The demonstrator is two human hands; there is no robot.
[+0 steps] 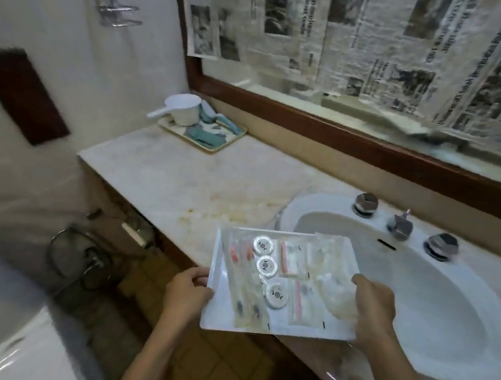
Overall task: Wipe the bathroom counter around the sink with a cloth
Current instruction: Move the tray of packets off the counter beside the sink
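Both grips are closed on the white tray (223,309): my left grip (189,289) pinches its left edge with the thumb on top and the fingers tucked beneath, and my right grip (374,305) clamps the right edge the same way, thumb lying over the rim. I see the tray held roughly level, its near part hanging out past the front edge of the worktop (184,179) and its far right corner overlapping the left rim of the sink (431,303); I cannot tell whether its far edge touches the stone. On it lie three round white discs (267,266) in a line down the middle, clear packets with red strips (291,261) just to their right, and longer clear packets (235,257) to their left; the blur hides what is in them. Yellowish stains (227,210) mark the pale worktop just beyond the tray, left of the sink. Behind the basin stand a metal spout (401,227) and two knobs (366,204), one on each side of it. In the far left corner of the worktop sits a beige tray (209,149) carrying a white dipper (185,109) and teal folded pieces (205,136) that look like cloth, though I cannot be sure. Newspaper (371,50) covers the wood-framed mirror (307,116) above.
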